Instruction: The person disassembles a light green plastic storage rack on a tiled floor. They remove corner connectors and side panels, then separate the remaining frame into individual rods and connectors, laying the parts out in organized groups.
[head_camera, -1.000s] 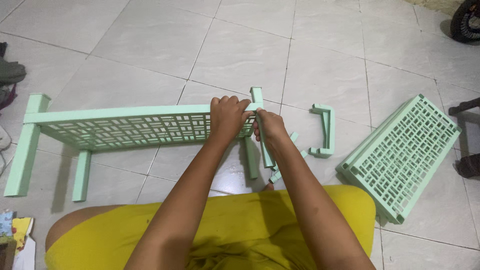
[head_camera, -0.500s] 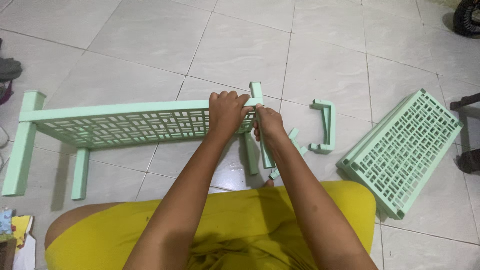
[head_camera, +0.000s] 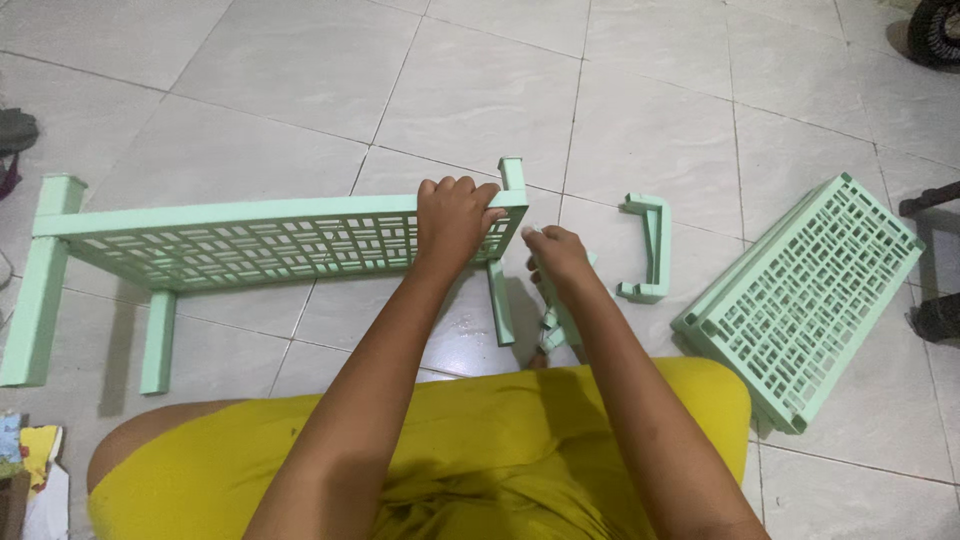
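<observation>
Mint-green lattice shelf (head_camera: 250, 245) lies lengthwise left-right, left hand (head_camera: 455, 222) clamping its right end, right hand (head_camera: 556, 260) gripping a loose leg (head_camera: 550, 325).

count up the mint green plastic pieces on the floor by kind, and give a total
lattice shelf panels: 2, one gripped by the left hand at, one lying flat at
legs fitted on the gripped panel: 4, such as
U-shaped bracket: 1
loose leg piece held by the right hand: 1
Total: 8
</observation>
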